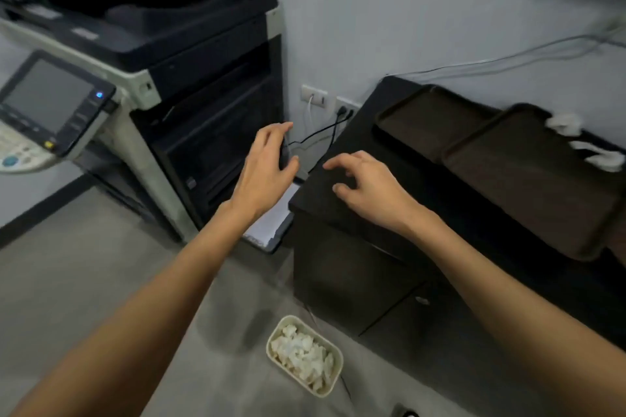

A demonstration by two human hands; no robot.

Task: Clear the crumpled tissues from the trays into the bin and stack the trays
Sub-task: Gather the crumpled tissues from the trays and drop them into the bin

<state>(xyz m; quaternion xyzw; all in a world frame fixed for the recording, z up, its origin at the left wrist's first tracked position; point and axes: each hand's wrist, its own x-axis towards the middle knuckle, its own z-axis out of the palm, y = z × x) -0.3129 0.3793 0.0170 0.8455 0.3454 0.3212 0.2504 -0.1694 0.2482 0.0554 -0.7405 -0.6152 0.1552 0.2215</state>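
Note:
Two dark brown trays lie on a black cabinet [338,200]. The far tray [430,118] holds nothing. The nearer tray [528,186] overlaps it and carries two crumpled white tissues [564,123] [603,157] at its far right. A cream bin [333,379] full of tissues stands on the floor below. My left hand [267,169] hangs in the air beside the cabinet's left corner, fingers loosely spread, holding nothing. My right hand [366,186] hovers over the cabinet's near-left corner with relaxed curved fingers, also holding nothing.
A large copier [142,78] with a screen panel stands at the left, close to the cabinet. Wall sockets [315,96] and cables sit in the gap between them. Grey floor [84,274] stretches in front.

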